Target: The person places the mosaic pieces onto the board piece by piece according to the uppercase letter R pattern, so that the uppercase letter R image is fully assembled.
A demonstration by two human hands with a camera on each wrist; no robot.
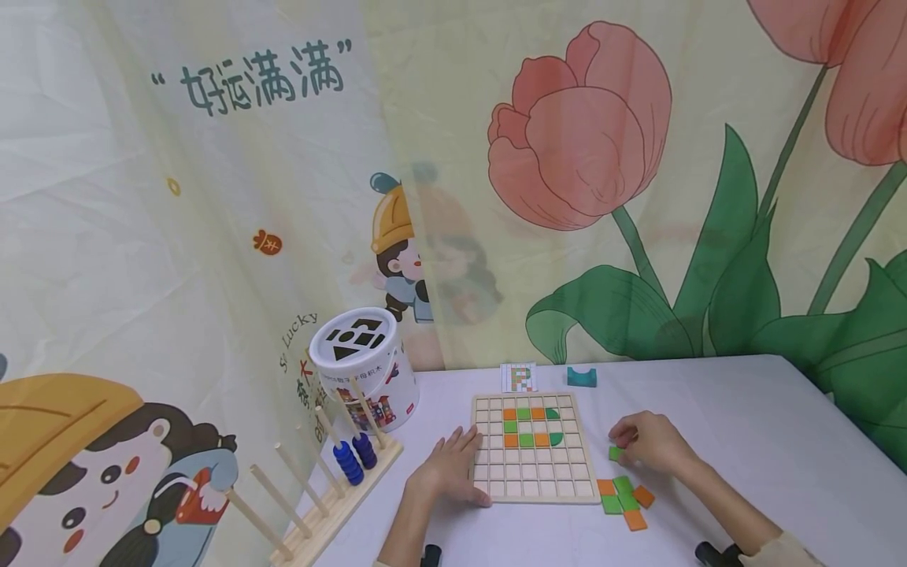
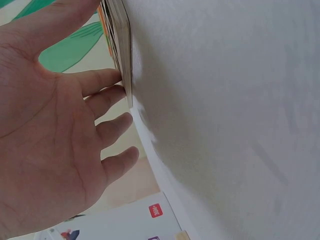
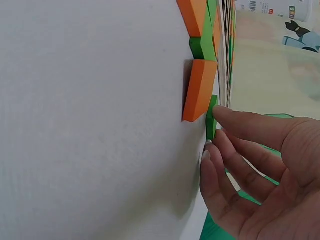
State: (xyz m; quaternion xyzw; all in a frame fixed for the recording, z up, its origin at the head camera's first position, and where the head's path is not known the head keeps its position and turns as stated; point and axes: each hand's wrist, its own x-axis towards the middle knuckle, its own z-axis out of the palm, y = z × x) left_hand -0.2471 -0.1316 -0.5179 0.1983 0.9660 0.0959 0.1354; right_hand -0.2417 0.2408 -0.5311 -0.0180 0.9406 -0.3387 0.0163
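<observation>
A wooden grid board (image 1: 531, 472) lies on the table, with orange, green and rounded dark green tiles set in its upper rows. My left hand (image 1: 448, 468) rests along the board's left edge, fingers spread, the thumb near its lower left corner. In the left wrist view the fingertips (image 2: 117, 77) touch the board's side. Right of the board, my right hand (image 1: 655, 445) pinches a green square tile (image 3: 212, 117) between thumb and fingers, low over the table. Several loose green and orange tiles (image 1: 625, 492) lie beside the board's lower right corner.
A small pattern card (image 1: 520, 377) and a teal block (image 1: 582, 378) sit behind the board. On the left are a wooden peg rack (image 1: 333, 512) with blue beads and a white shape-sorter bucket (image 1: 361, 366). A printed curtain (image 1: 453, 157) hangs behind the table.
</observation>
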